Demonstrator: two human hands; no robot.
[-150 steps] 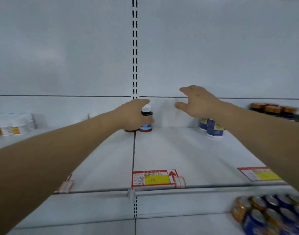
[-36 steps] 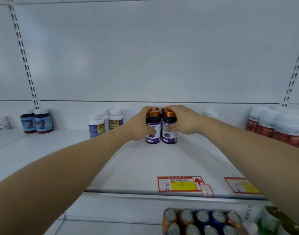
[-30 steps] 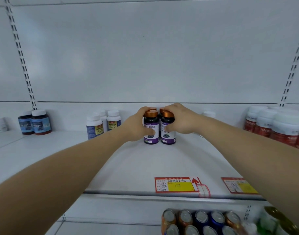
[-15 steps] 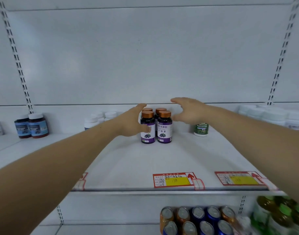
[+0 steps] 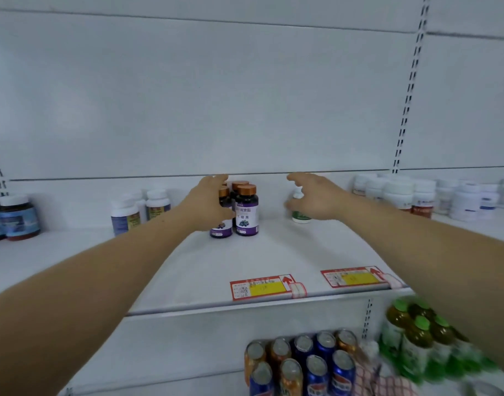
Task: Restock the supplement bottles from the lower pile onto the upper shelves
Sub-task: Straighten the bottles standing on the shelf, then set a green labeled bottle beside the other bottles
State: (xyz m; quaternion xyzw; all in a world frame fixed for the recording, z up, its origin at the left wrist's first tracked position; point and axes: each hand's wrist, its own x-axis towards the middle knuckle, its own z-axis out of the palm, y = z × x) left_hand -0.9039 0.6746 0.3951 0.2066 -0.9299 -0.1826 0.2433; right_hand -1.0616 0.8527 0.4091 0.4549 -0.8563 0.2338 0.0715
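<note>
Purple-label bottles (image 5: 246, 211) — standing upright, mid-shelf (image 5: 273, 252). Your left hand (image 5: 209, 207) is touching them, fingers relaxed; bottles at its 3 o'clock. Your right hand (image 5: 316, 200) — released, farther off.

Dark purple-labelled supplement bottles with copper screw caps (image 5: 246, 211) stood upright in a tight cluster at the back of the white metal upper shelf (image 5: 245, 258) — two in front, touching side by side, more behind them. The front-left bottle (image 5: 222, 228) was partly hidden, its base and purple label showing; the front-right one showed a berry picture low on its label — caps on
</note>
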